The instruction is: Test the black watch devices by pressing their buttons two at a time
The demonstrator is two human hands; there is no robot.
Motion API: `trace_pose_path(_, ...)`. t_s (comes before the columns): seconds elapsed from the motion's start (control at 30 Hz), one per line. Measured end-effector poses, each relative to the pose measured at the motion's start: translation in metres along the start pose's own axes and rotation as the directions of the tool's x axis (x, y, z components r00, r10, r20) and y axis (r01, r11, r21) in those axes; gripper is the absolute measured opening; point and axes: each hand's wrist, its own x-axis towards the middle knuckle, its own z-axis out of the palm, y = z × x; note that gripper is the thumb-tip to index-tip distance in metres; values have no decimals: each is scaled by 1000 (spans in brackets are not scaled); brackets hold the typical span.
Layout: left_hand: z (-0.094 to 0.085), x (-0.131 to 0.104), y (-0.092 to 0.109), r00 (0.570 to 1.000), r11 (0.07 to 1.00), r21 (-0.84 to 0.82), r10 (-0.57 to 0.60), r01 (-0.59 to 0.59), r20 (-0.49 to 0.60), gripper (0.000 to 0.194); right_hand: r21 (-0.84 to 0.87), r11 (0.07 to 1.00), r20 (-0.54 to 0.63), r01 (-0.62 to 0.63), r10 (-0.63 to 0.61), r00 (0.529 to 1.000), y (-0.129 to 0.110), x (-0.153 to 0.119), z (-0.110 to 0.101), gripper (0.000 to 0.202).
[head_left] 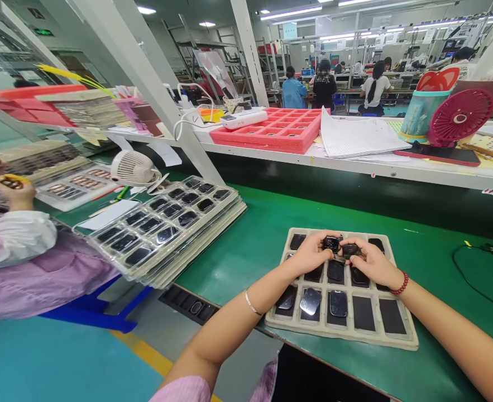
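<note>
Over a cream tray [342, 330] on the green bench, my left hand [314, 254] pinches a dark, glossy smartwatch body [332, 244]. My right hand [374, 265], a red bead bracelet at its wrist, grips a second dark smartwatch body [349, 250] close beside the first. Smartwatch bodies lie in several tray compartments, such as a shiny one [310, 301] and a darker one [338, 304] in the front row. Two front-right compartments show only black pads [364, 312]. My hands and forearms partly hide the middle and back rows.
To the left stands a stack of clear-covered trays [166, 223] holding dark watch bodies, with a white fan [133, 168] behind. A co-worker's hand [14, 190] is at far left. A shelf [288, 155] with a red foam tray [271, 131] runs above the bench. A black cable [466, 273] lies right.
</note>
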Motion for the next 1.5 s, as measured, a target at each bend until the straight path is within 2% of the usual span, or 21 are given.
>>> trace_pose_path(0.23, 0, -1, 6, 1000, 1000, 14, 2, -2, -7, 37, -13, 1000, 20, -6, 6, 1000, -1, -1, -1, 36)
trace_pose_path(0.33, 0, -1, 7, 1000, 1000, -7, 1, -1, -5, 41, 3, 1000, 24, 19, -19, 1000, -1, -1, 0, 42)
trace_pose_path(0.5, 1, -2, 9, 1000, 998, 58, -24, 25, -20, 47, 11, 999, 17, 40, -40, 999, 3, 0, 0, 49)
trace_pose_path(0.63, 1, -2, 7, 999, 999, 25, -31, 31, -25, 51, 33, 997, 12, 64, -64, 998, 6, 1, 1, 50)
trace_pose_path(0.8, 1, -1, 5, 998, 999, 26, -43, 43, -37, 51, 35, 999, 7, 38, -39, 999, 8, 1, 2, 51)
trace_pose_path(0.9, 0, -1, 7, 998, 998, -23, -59, 59, -33, 52, 53, 998, -6, 26, -25, 1000, 7, 2, 2, 49)
trace_pose_path(0.97, -1, -1, 10, 996, 988, -122, -93, 91, -12, 57, 152, 988, -15, 32, -30, 999, 3, 2, 1, 49)
trace_pose_path(1.03, -3, -1, 13, 990, 957, -253, -139, 139, 19, 63, 338, 941, -26, 3, 6, 1000, -3, 3, -2, 54)
trace_pose_path(1.1, -6, 0, 15, 983, 913, -367, -175, 181, 49, 67, 538, 841, -27, -58, 86, 996, -8, 3, -6, 61)
trace_pose_path(1.17, -8, 0, 16, 978, 868, -450, -193, 209, 82, 67, 668, 736, -15, -111, 162, 987, -11, 3, -9, 64)
trace_pose_path(1.27, -12, 1, 14, 969, 800, -547, -209, 246, 130, 60, 738, 657, 19, -154, 209, 978, -8, 3, -14, 60)
trace_pose_path(1.4, -17, 3, 11, 961, 698, -662, -225, 275, 161, 43, 811, 560, 69, -169, 195, 978, 1, 5, -19, 38)
trace_pose_path(1.5, -19, 5, 10, 939, 605, -719, -248, 342, 238, 42, 857, 464, 154, -222, 181, 971, 5, 7, -22, 43)
